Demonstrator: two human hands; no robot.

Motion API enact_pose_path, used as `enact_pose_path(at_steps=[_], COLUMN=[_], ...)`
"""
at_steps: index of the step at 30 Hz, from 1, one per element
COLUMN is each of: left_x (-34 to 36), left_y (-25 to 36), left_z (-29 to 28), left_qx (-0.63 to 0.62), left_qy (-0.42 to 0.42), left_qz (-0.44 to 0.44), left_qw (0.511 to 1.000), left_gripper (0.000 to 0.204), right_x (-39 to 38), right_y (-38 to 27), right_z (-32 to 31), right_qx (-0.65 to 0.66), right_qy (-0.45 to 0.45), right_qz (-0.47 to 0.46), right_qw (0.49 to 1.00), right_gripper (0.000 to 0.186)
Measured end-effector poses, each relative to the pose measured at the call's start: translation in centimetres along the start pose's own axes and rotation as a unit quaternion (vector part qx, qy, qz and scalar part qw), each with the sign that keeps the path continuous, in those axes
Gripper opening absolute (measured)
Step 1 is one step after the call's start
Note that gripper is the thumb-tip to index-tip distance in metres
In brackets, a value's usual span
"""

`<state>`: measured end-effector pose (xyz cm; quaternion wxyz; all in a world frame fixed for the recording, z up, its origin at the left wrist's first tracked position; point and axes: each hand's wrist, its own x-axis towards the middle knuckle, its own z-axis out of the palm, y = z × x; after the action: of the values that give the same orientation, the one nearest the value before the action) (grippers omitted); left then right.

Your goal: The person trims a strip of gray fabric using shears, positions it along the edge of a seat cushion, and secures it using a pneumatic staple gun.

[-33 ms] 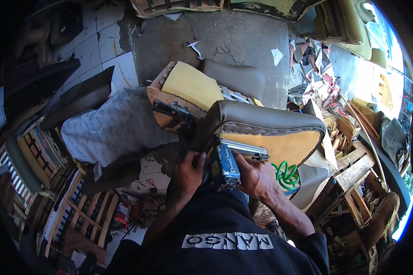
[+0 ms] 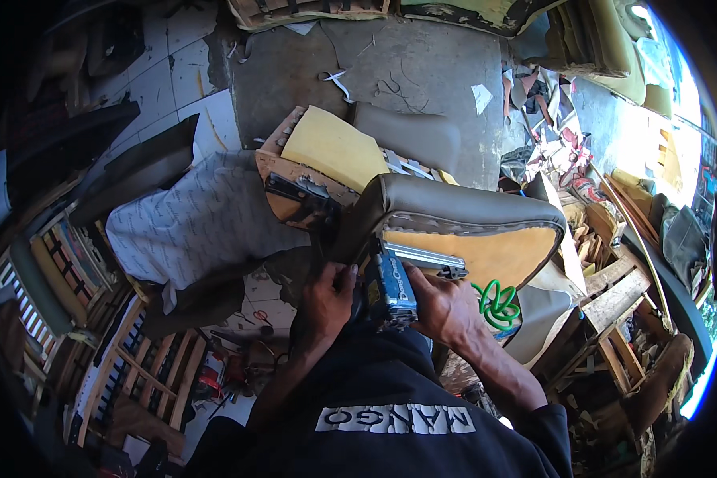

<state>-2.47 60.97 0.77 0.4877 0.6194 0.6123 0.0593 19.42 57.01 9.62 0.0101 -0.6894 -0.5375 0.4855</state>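
A blue pneumatic staple gun (image 2: pixel 392 288) is in my right hand (image 2: pixel 442 307), whose fingers wrap round its grip. Its nose meets the edge of an upholstered seat panel (image 2: pixel 478 248), which has a grey-brown cover round its rim and a bare tan back. My left hand (image 2: pixel 328 301) is closed just left of the gun, at the dark cover's near left edge. The thumb is raised and the fingertips are partly hidden, so what they pinch seems to be the cover. A coiled green air hose (image 2: pixel 498 305) hangs right of my right hand.
Beyond the panel stands a wooden frame with yellow foam (image 2: pixel 331 147) and a grey cushion (image 2: pixel 410 134). White printed fabric (image 2: pixel 207 219) drapes at left. Slatted frames (image 2: pixel 147 366) stand lower left. Scrap wood (image 2: pixel 613 291) and fabric offcuts (image 2: pixel 546 111) pile up at right.
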Motion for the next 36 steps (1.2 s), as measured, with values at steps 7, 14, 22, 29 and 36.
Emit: enact_pose_path(at_steps=[7, 14, 22, 29, 36], left_x=[-0.5, -0.7, -0.4, -0.3, -0.9], left_y=[-0.3, -1.6, -2.8, -3.1, -5.1], left_z=[-0.4, -1.2, -0.7, -0.8, -2.2], left_qx=[0.009, -0.005, -0.034, -0.033, -0.02], left_qy=[-0.003, 0.023, 0.006, -0.003, 0.004], left_qz=[-0.019, 0.033, -0.016, 0.005, 0.004], left_qw=[1.0, 0.999, 0.999, 0.999, 1.0], left_gripper=[0.018, 0.019, 0.019, 0.018, 0.018], right_x=[0.5, 0.1, -1.2, -1.0, -0.9], right_y=[-0.5, -1.0, -1.5, -1.7, -2.2], right_z=[0.4, 1.3, 3.9, 4.6, 5.1], right_qx=[0.0, 0.008, 0.035, 0.046, 0.029], right_qy=[-0.011, 0.048, -0.009, 0.013, 0.025], right_qz=[0.06, 0.029, 0.034, 0.04, 0.066], right_qw=[0.998, 0.998, 0.999, 0.998, 0.997], right_gripper=[0.062, 0.069, 0.078, 0.075, 0.067])
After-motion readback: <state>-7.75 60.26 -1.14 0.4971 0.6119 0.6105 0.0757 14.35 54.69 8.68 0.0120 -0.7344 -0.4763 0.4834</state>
